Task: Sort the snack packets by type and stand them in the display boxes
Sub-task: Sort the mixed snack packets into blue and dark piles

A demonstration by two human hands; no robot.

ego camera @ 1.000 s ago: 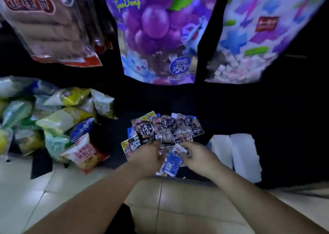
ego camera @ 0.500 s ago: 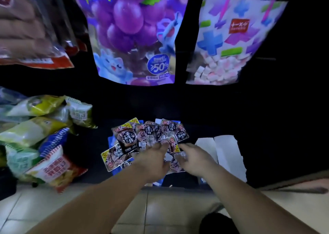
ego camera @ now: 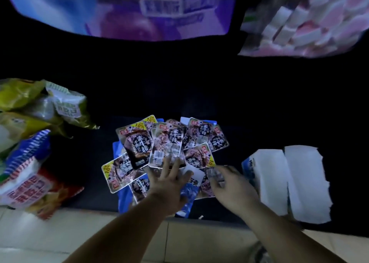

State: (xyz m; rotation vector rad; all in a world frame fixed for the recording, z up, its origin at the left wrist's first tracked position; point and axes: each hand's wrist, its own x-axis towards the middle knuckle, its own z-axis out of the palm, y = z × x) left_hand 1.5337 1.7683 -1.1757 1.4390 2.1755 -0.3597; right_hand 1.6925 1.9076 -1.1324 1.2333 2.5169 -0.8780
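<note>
Roughly ten small dark packets [ego camera: 137, 144] are heaped in and over a blue box [ego camera: 123, 197] at the near middle of a dark surface. An exact count is prevented by the way they overlap, and little of the box is shown beneath them.

Two hands are seen. The left hand [ego camera: 169, 184] is laid on the near side of the heap, its fingers [ego camera: 174, 163] straight, spread and rested on a pale-backed packet, with nothing gripped. The right hand [ego camera: 229, 186] is held just right of the heap, its fingers [ego camera: 214, 174] curled toward the nearest packets. They are smeared by blur, so it cannot be told whether a packet is pinched.

One white box [ego camera: 299, 182] with two raised flaps is placed just right of that hand. Some five large bags [ego camera: 22, 190] are piled at the left, cut off by the edge. Two hanging bags, one purple bag [ego camera: 139, 12] and one pink and white bag [ego camera: 309, 22], are cropped at the far top and blurred.
</note>
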